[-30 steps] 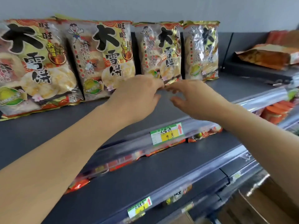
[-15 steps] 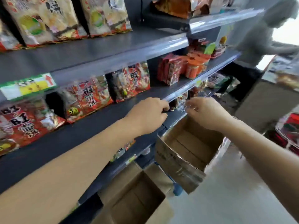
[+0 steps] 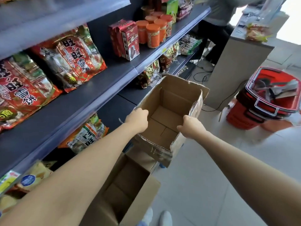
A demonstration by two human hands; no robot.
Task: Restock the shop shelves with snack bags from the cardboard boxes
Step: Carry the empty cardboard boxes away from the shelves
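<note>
Room: we stand in a shop aisle, with grey shelves (image 3: 91, 95) running along our left and a pale tiled floor (image 3: 203, 176) on the right.
Middle shelf: we see big red bags (image 3: 71, 57) propped at the left. Farther along stand red cartons (image 3: 127, 41) and orange-lidded jars (image 3: 153, 35).
Lower shelf: a white, green and orange bag (image 3: 88, 136) lies under the red ones.
Far right: a beige counter (image 3: 236, 62) stands there with a black cable (image 3: 228, 98) trailing over the floor at its foot. A stack of red baskets (image 3: 263, 103) is just right of it.
Far end: a person (image 3: 219, 13) in a grey top is between the shelves and the counter, only partly in view.
Far box: this open cardboard box (image 3: 171, 111) sits between our hands, close to the shelf edge and tilted. Its bottom flaps show bare, and shiny tape covers the near and right walls. We cannot tell what it rests on.
Near box: a second open box (image 3: 130, 190) stands under our left forearm beside the shelving. Inside we see only shadowed cardboard.
Left hand: our left hand (image 3: 137, 119) reaches forward, knuckles up, fingers curled over the far box's left rim, gripping it.
Right hand: our right hand (image 3: 192, 126) clasps the same box's right wall at the rim. The thumb points left on the inside, and the fingers are hidden behind the wall.
Arms: both are bare and nearly straight, converging on the far box.
Shoes: white toes (image 3: 166, 217) show at the bottom edge.
</note>
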